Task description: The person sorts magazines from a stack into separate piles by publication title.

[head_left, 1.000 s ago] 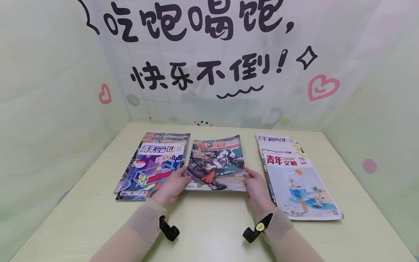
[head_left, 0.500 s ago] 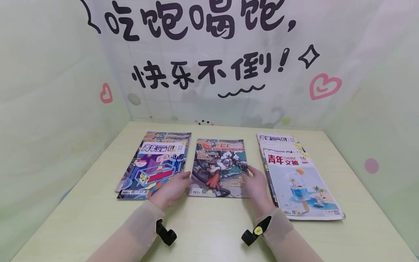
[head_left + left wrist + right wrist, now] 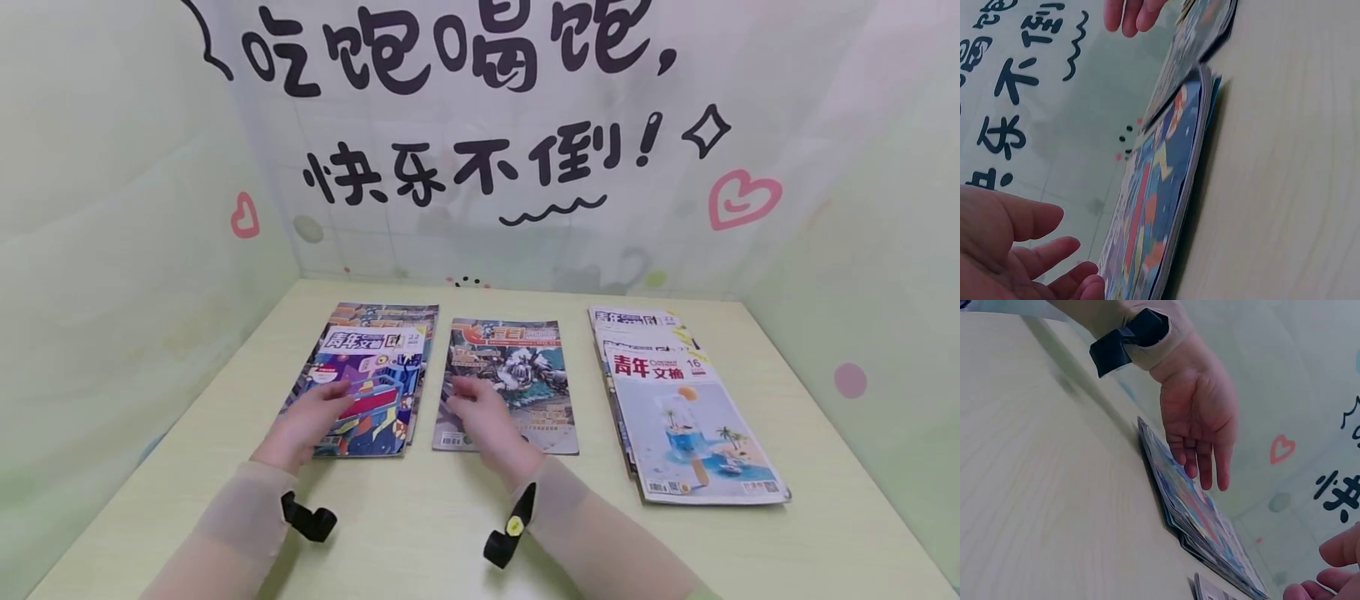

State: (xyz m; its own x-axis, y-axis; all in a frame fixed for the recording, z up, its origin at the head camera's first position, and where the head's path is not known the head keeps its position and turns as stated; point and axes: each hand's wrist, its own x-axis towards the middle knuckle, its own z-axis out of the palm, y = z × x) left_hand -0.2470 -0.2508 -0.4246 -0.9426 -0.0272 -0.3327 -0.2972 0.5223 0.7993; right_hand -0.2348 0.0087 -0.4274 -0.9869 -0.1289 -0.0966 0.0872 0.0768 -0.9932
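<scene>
My left hand is over the left side of a purple-and-blue magazine, the top one of the left pile. In the left wrist view, its relaxed fingers stand apart from the cover. My right hand hovers over a magazine with a dark comic-style cover, lying flat in the middle; it hides the lower part of that cover. No object shows between the right fingers. The left pile also appears in the right wrist view, beneath the straight fingers of my left hand.
At the right, another pile of overlapping magazines has a pale-blue popsicle cover on top. Magazines with orange titles stick out behind the left pile's top one. A lettered white curtain borders the pale table at the back.
The middle magazine was lowered flat on the table and let go. Both hands then moved left, the left one over the left pile, whose top magazine has shifted slightly right.
</scene>
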